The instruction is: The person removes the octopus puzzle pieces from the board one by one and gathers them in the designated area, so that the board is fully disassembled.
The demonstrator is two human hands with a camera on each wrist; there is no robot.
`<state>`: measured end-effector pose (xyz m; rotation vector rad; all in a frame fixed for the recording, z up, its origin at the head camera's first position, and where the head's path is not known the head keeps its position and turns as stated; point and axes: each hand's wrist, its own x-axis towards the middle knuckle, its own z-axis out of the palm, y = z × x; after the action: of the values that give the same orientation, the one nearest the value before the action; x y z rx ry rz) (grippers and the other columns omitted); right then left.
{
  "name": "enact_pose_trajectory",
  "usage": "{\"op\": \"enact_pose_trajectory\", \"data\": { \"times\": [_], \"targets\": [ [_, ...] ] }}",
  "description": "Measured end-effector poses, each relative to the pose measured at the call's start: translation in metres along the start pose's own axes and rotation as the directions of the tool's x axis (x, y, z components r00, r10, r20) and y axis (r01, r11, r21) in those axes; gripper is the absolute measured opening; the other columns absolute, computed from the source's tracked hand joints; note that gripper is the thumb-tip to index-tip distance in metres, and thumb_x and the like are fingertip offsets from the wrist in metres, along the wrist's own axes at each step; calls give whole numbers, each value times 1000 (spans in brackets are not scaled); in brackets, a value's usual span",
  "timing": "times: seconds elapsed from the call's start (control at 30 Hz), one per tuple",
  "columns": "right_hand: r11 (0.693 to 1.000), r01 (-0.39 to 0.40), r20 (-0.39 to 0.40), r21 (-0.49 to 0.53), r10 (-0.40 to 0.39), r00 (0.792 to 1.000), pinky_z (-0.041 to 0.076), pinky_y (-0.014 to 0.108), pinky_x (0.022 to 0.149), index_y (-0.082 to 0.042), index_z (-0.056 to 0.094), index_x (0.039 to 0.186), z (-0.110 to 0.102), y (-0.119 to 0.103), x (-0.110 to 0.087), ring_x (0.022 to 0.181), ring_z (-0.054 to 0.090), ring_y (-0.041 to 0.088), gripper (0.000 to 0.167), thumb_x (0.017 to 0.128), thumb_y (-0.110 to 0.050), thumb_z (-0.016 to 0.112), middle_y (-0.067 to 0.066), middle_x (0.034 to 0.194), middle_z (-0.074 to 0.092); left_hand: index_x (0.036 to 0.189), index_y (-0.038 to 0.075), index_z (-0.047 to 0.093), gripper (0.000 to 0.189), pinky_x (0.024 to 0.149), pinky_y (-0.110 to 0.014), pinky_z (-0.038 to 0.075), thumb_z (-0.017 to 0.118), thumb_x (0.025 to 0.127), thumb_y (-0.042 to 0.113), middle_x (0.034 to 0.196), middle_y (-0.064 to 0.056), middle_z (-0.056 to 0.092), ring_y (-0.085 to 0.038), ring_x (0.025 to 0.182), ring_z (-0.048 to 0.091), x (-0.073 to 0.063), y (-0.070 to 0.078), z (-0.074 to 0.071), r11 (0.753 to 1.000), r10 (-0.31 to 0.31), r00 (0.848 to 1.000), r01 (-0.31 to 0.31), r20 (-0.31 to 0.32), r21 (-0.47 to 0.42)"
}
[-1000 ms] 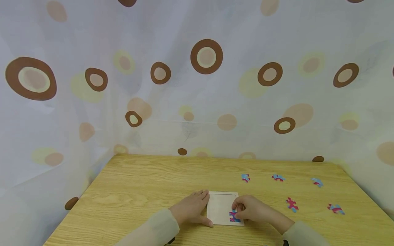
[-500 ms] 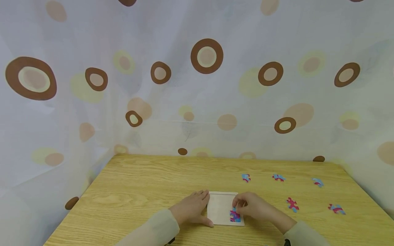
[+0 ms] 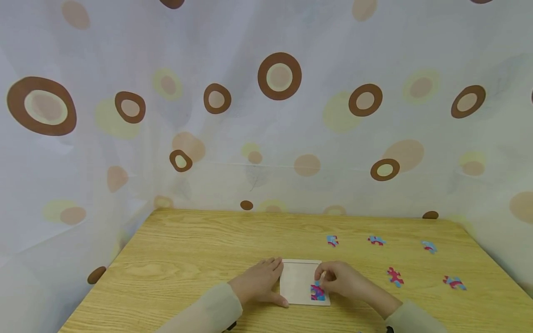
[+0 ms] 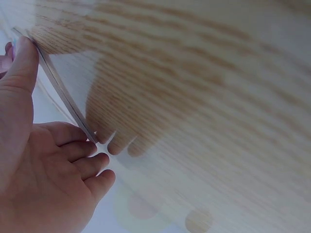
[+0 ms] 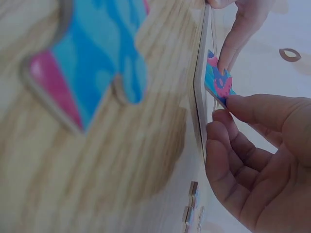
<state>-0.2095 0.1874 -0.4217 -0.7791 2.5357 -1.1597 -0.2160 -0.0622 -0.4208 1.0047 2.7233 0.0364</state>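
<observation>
A pink, blue and purple jigsaw piece (image 3: 318, 293) lies in the lower right corner of a pale, shallow puzzle tray (image 3: 293, 280). My right hand (image 3: 339, 277) pinches the piece at its upper right edge between thumb and forefinger. In the right wrist view the thumb sits on the edge of the jigsaw piece (image 5: 222, 85), and the other fingers are loosely bent beside the tray. My left hand (image 3: 260, 281) rests along the tray's left side, thumb by the near corner and fingertips by the far one. The left wrist view shows those fingers (image 4: 90, 165) nearly straight against the tray edge.
Several loose jigsaw pieces lie to the right on the wooden table (image 3: 187, 259), among them a red one (image 3: 395, 276) and a blue-and-red one (image 3: 455, 282). Another blue-and-pink piece (image 5: 97, 53) shows large in the right wrist view. A patterned curtain (image 3: 308, 134) surrounds the table.
My right fingers have moved up slightly, to the piece's upper edge, showing more of it. The piece has shifted a little in its corner. The left hand and tray stay in place.
</observation>
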Motion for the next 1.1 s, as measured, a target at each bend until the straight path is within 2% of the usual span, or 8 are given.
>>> {"op": "enact_pose_trajectory", "data": {
  "times": [0.43, 0.67, 0.8, 0.93, 1.0, 1.1],
  "targets": [
    [999, -11, -7, 40, 11, 1000, 36, 19, 44, -7, 62, 89, 1, -1, -2, 52, 42, 6, 5, 87, -3, 60, -3, 63, 49, 143, 4, 32, 92, 108, -31, 22, 54, 78, 64, 147, -8, 26, -21, 134, 25, -1, 0, 0, 1000, 1, 1000, -1, -3, 3],
    [988, -43, -30, 151, 48, 998, 42, 24, 47, -3, 61, 96, -20, 3, -11, 55, 46, 12, 8, 90, -8, 58, 7, 69, 55, 143, 4, 32, 92, 107, -32, 23, 53, 78, 65, 147, -9, 26, -22, 134, 25, 0, -1, 1, 1000, 13, 1000, -13, -10, 12],
    [982, -51, -49, 180, 61, 997, 45, 28, 49, 4, 59, 103, -45, 10, -27, 59, 48, 14, 19, 91, -11, 58, 11, 73, 57, 143, 4, 32, 93, 107, -32, 23, 52, 77, 66, 147, -9, 26, -22, 134, 25, 1, -1, 2, 1000, 18, 1000, -18, -9, 20],
    [976, -88, -71, 197, 104, 992, 47, 31, 49, 8, 55, 109, -75, 26, -55, 59, 50, 17, 28, 93, -15, 56, 13, 77, 57, 143, 4, 32, 93, 107, -32, 23, 52, 77, 66, 147, -9, 26, -22, 134, 25, 1, -1, 3, 1000, 20, 1000, -20, -9, 18],
    [973, -117, -87, 201, 136, 987, 49, 34, 53, 8, 54, 111, -90, 34, -72, 62, 52, 19, 30, 93, -16, 55, 13, 81, 58, 143, 4, 32, 93, 107, -32, 23, 52, 77, 67, 147, -9, 26, -22, 134, 25, 1, -1, 3, 1000, 21, 1000, -20, -9, 19],
    [965, -171, -96, 199, 193, 976, 51, 36, 59, 2, 56, 112, -112, 49, -99, 69, 54, 20, 25, 95, -16, 53, 9, 88, 59, 143, 3, 32, 93, 107, -32, 24, 51, 77, 67, 147, -9, 26, -22, 134, 26, 2, -1, 3, 999, 22, 1000, -21, -11, 24]
  ]
}}
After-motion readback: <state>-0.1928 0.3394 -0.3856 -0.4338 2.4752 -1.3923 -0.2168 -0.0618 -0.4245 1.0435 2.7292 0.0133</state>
